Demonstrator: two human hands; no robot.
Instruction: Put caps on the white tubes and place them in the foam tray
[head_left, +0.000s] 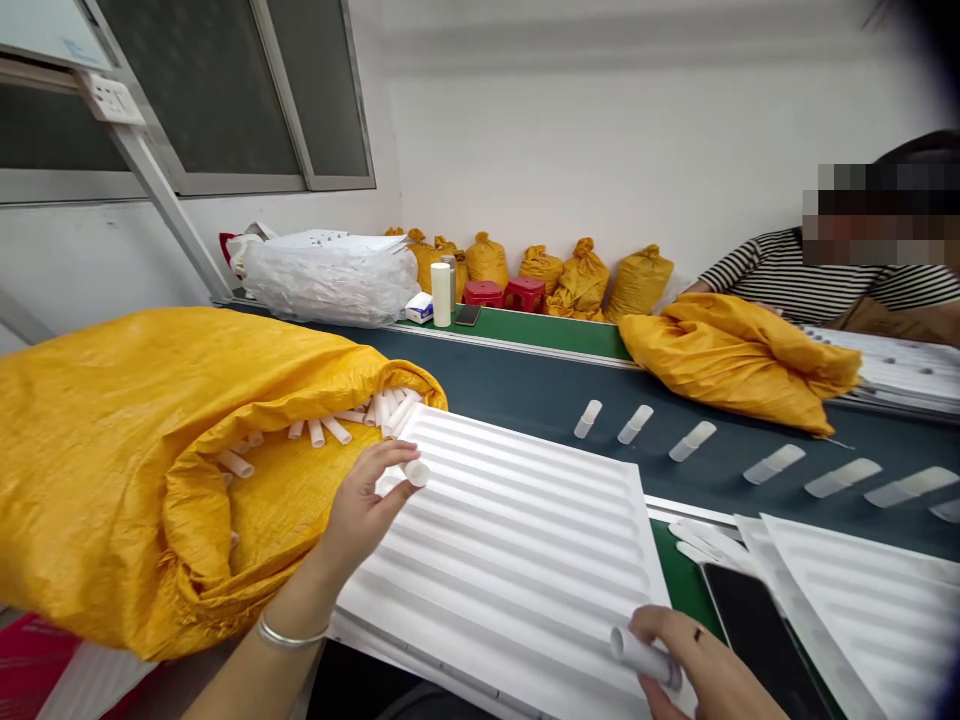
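The left hand [367, 515] pinches a white piece [417, 473] between thumb and fingers over the tray's [517, 530] left edge; its length is hidden. The right hand [709, 660] grips a tube [643, 657] over the tray's near right corner, open end toward the left hand. A light grip around the wall, with fingertips clear of the rim, should keep the tube round and its end free; turning both pieces onto one line would make them easier to align.

Left of the tray, an open yellow bag [150, 400] holds loose tubes [316, 433], some near its mouth. Beyond the tray to the right, a row of tubes [693, 441] lies on the belt [517, 375], near another yellow bag [735, 350] whose contents are hidden. Tied sacks [577, 280] stand well beyond the tray, contents also hidden.
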